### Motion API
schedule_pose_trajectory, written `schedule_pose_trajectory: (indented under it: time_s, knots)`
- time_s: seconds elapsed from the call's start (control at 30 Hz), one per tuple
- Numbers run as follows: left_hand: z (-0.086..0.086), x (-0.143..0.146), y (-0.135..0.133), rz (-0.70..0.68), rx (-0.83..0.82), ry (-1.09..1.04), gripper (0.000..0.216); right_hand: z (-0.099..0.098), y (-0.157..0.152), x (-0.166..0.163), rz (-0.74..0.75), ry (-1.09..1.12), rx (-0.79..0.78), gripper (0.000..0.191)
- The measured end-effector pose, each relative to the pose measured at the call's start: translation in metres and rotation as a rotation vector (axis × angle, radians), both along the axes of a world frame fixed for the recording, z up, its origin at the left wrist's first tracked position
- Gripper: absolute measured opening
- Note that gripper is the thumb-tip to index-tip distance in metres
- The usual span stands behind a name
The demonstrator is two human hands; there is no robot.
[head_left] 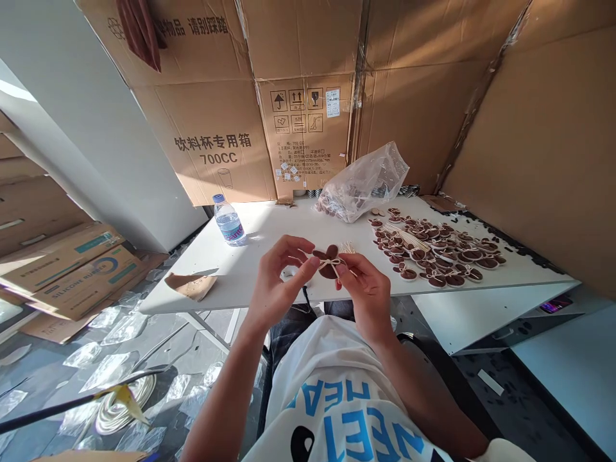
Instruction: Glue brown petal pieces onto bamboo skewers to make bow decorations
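Note:
Above the front edge of the table, a small brown ornament [329,269] with round ears and a cream string bow is held between my two hands. My left hand [282,279] pinches its left side between thumb and fingers. The fingers of my right hand [366,289] are closed at its right side, by the bow's end. Just behind my right hand lie some thin pale sticks or strings [347,247], partly hidden. To the right spreads a heap of similar brown ornaments [433,250] with bows, and a bundle of pale strings [409,239] lies across it.
The white table [269,221] carries a water bottle [230,222], a torn cardboard piece [191,285] and a clear plastic bag [363,186] of brown pieces. Cardboard walls [308,51] close off the back and right. Plastic wrappers and coiled cable [126,401] litter the floor at left.

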State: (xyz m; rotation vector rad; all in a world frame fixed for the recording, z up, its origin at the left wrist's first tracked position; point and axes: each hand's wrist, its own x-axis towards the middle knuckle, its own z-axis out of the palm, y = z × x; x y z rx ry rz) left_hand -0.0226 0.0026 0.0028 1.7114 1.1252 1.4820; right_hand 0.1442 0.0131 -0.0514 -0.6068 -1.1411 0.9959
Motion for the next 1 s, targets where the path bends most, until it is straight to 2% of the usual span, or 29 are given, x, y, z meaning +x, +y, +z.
schedule_pose_trajectory:
  time_s: [0.2, 0.37, 0.7, 0.8, 0.87, 1.0]
  knots:
    - [0.001, 0.001, -0.001, -0.168, -0.085, 0.008, 0.025, 0.002, -0.004, 0.001, 0.017, -0.019, 0.027, 0.013]
    - [0.001, 0.002, -0.003, -0.166, -0.075, 0.022, 0.023, -0.004, -0.005, 0.0, 0.038, -0.02, 0.0, 0.017]
    - [-0.006, 0.011, -0.002, 0.024, 0.075, 0.122, 0.018, -0.006, -0.009, -0.005, -0.069, -0.046, 0.047, 0.019]
    - [-0.006, 0.013, -0.003, 0.157, 0.241, 0.187, 0.023, -0.006, -0.011, -0.007, -0.13, -0.075, 0.076, 0.018]
    - [-0.006, 0.015, -0.003, 0.23, 0.378, 0.246, 0.014, -0.007, -0.011, -0.008, -0.176, -0.097, 0.096, 0.018]
    - [-0.003, 0.017, -0.005, 0.241, 0.499, 0.327, 0.005, -0.008, -0.011, -0.009, -0.237, -0.104, 0.142, 0.017]
